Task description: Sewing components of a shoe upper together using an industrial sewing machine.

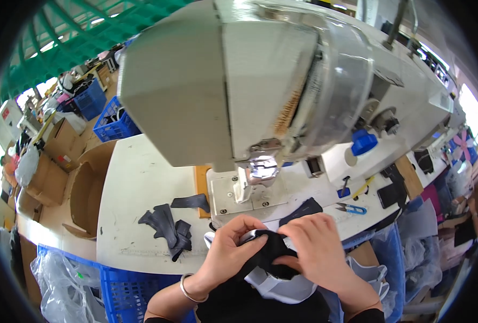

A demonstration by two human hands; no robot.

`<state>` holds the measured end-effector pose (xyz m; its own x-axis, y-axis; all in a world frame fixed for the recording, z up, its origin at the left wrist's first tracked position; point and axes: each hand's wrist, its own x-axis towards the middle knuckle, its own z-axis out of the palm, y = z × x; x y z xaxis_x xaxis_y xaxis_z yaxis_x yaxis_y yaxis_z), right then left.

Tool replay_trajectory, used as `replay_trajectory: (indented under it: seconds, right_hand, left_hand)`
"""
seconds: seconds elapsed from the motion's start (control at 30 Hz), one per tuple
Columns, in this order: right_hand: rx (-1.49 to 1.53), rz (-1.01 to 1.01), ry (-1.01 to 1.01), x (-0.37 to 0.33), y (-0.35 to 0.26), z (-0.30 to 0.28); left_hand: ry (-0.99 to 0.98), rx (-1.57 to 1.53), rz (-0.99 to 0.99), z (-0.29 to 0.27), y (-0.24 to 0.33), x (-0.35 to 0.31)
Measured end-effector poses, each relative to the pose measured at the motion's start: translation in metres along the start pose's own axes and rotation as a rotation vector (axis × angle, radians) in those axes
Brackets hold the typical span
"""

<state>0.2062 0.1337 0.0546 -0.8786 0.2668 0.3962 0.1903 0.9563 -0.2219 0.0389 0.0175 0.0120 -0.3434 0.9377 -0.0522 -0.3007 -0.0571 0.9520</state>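
Observation:
My left hand pinches the edge of a black and white sewn piece, which looks like a shoe upper. My right hand grips the same piece from the other side, its fingers curled over the top edge. White material hangs below the black part, close to my body. Just beyond my hands is the lit needle area of a large sewing machine. A dark cut piece lies behind my right hand. Several more dark cut pieces form a loose pile to the left, with a single one by the needle plate.
Blue-handled thread snips and a black phone-like object lie on the white table at right. Blue crates stand below its front edge, one beside a clear plastic bag. Cardboard boxes stand at left.

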Motion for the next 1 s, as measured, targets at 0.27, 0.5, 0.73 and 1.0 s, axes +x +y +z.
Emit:
replay_trajectory:
  seconds: [0.27, 0.5, 0.73, 1.0]
  right_hand:
    - [-0.125, -0.113, 0.274, -0.035, 0.01, 0.013]
    - [1.107, 0.775, 0.224, -0.049, 0.013, 0.018]
    - [1.452, 0.744, -0.027, -0.043, 0.017, 0.014]
    - [0.697, 0.47, 0.055, -0.031, -0.006, 0.007]
  left_hand:
    - [0.039, -0.091, -0.046, 0.034, -0.008, -0.003]
    - [0.048, -0.091, 0.009, 0.034, -0.005, 0.0]
    - [0.06, -0.001, 0.02, 0.027, -0.002, 0.001]
    - [0.134, 0.234, 0.148, 0.029, 0.005, -0.004]
